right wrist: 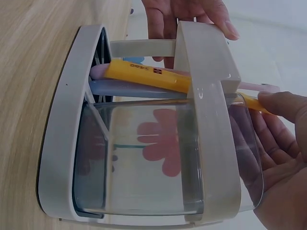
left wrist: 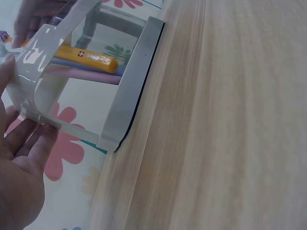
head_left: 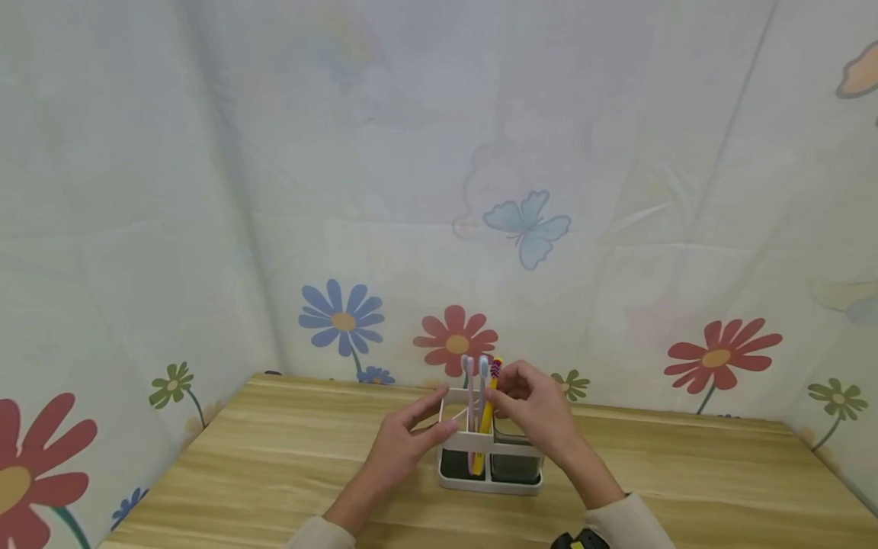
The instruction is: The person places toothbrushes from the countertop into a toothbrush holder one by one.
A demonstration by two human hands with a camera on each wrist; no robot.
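Note:
A white toothbrush holder point(head_left: 471, 441) with a dark base stands on the wooden table. A yellow toothbrush point(head_left: 488, 418), a pink toothbrush point(head_left: 471, 408) and a bluish toothbrush point(head_left: 483, 372) stand in its left side, heads up. The yellow one leans, its handle end low in the holder. My right hand point(head_left: 538, 408) pinches this yellow toothbrush near its upper part, the thumb on it in the right wrist view. On the other side, my left hand point(head_left: 408, 436) grips the holder's upper frame, thumb in front and fingers at the side.
A clear cup point(right wrist: 139, 163) sits in the holder's right side. The wooden table point(head_left: 302, 450) runs back to a pale curtain point(head_left: 411, 168) printed with flowers and a butterfly. A black and yellow device point(head_left: 580, 540) shows by the right sleeve.

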